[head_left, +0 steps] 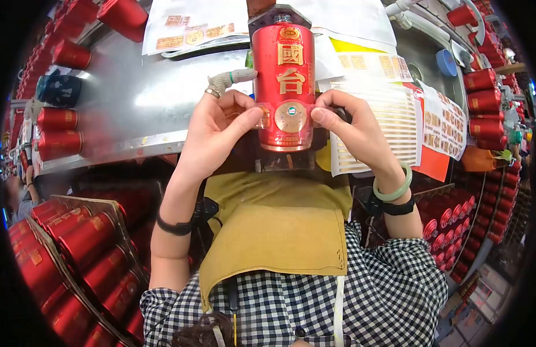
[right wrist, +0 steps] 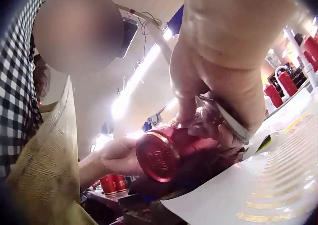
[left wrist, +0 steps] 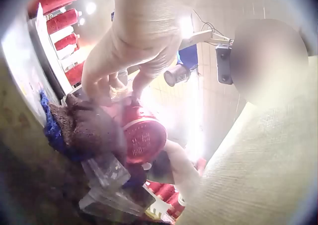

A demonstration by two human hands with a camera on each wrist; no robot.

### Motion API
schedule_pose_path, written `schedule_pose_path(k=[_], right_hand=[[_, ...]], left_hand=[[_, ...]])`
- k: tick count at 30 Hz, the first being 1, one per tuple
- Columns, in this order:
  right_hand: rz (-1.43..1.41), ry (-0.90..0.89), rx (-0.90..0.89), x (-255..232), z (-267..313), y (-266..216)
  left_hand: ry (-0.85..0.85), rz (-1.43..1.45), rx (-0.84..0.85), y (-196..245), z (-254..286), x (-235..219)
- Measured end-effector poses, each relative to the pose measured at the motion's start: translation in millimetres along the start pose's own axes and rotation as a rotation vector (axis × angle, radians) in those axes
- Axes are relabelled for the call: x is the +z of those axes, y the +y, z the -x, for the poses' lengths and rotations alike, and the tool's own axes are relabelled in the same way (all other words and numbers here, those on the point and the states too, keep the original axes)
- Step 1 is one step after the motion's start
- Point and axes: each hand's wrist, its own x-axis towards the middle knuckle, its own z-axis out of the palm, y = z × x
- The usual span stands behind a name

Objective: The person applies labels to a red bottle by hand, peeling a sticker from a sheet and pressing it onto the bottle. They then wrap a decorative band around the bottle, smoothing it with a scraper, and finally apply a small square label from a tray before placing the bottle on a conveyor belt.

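Note:
A red bottle (head_left: 282,69) with gold characters lies on a dark support, its base toward the person. Across its lower part stretches a clear label (head_left: 291,117) with a round gold emblem. My left hand (head_left: 213,130) pinches the label's left end between thumb and fingers; its index finger wears a knitted finger sleeve (head_left: 230,77) and points toward the bottle's side. The label's other end is under the thumb of my right hand (head_left: 360,124), pinched at the bottle's right side. In the right wrist view, a thin pale-edged strip (right wrist: 231,120) shows beneath the right palm.
Sheets of gold striped stickers (head_left: 378,121) lie to the right, with another sticker sheet (head_left: 444,122) beyond. Papers with gold labels (head_left: 193,29) cover the back of the metal table (head_left: 129,98). Racks of red bottles (head_left: 83,237) stand on both sides. A cloth (left wrist: 82,123) is near the bottle.

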Motion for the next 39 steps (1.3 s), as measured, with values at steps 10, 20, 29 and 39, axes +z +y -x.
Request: schedule_pose_path(k=[10,20,29,39], right_hand=[[0.100,-0.040,-0.008,-2.3,0.6,-6.4],[-0.070,-0.029,0.045,-3.9,1.4,-0.4],[-0.072,0.014,0.065,-0.9,1.2,0.4],[-0.049,0.028,0.057,-0.5,2.0,-0.6]], left_hand=[[-0.045,0.042,0.000,-2.3,0.2,0.2],[-0.008,0.064,-0.041,2.1,0.6,3.6],[-0.008,0.099,-0.007,-0.8,1.8,5.7],[0.010,0.079,-0.021,0.9,1.7,7.1]])
